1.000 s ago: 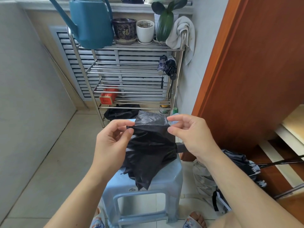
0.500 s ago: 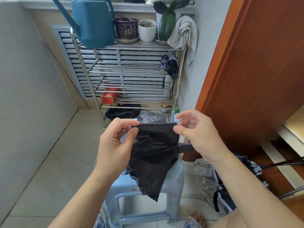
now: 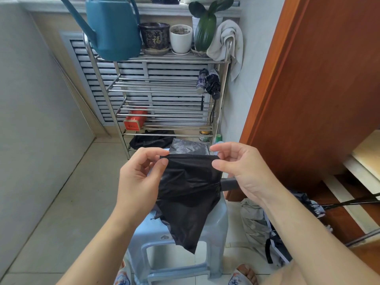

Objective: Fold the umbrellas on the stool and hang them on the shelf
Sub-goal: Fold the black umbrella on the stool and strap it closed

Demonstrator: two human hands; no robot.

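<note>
A brown wooden door point(image 3: 320, 89) fills the right side, and a pale wall point(image 3: 30, 110) the left, with a tiled floor point(image 3: 67, 202) between them. Against the far wall stands a metal shelf point(image 3: 164, 89) with rod tiers. On its top tier sit a blue watering can point(image 3: 112, 27), a dark patterned pot point(image 3: 154, 34), a white pot point(image 3: 181, 39) and a green-leaved plant point(image 3: 205, 27), and a pale towel point(image 3: 228, 42) is draped over the right post. Two folded umbrellas point(image 3: 208, 83) hang at the shelf's right side, straps dangling below them; a red tin point(image 3: 134, 121) lies on a lower tier. In the foreground a light blue plastic stool point(image 3: 218, 223) stands on the floor, and just right of it lies a heap of grey and dark fabric point(image 3: 259, 223). Above the stool the black umbrella point(image 3: 189, 192) is held in the air, its canopy hanging in loose folds to a point over the seat and its grey handle point(image 3: 228, 185) sticking out to the right. The left hand point(image 3: 141, 177) has a narrow grip, thumb and forefinger pinching the canopy's upper left edge. The right hand point(image 3: 244, 171) pinches the upper right edge likewise, with the handle passing behind its palm.
</note>
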